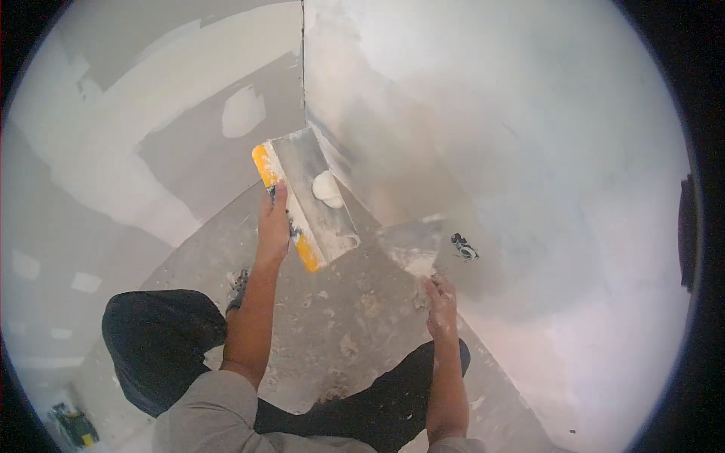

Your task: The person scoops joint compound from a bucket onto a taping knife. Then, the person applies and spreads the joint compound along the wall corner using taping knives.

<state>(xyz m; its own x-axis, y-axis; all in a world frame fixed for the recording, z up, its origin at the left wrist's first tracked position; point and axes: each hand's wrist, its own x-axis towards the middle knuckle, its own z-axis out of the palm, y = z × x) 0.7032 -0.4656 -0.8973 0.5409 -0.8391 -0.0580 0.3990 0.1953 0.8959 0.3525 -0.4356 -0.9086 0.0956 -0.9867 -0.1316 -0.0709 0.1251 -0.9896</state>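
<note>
My left hand (273,230) is closed round the yellow handle of a wide drywall finishing knife (306,162). Its broad metal blade is tilted and smeared with white compound. A rounded lump of joint compound (327,189) sits on that blade near its outer edge. To the right, my right hand (442,306) grips a putty knife (411,240) with a flaring metal blade. White compound coats the blade near my fingers, and its handle is mostly hidden in my hand. The two blades are apart, the putty knife close to the right wall.
The left wall (181,124) has white patches over grey board. It meets the pale right wall (559,166) at a dark vertical seam. Wires show in a small wall opening (464,248). Compound spatters the floor (343,317) between my bent legs. A dark-and-yellow object (73,425) lies lower left.
</note>
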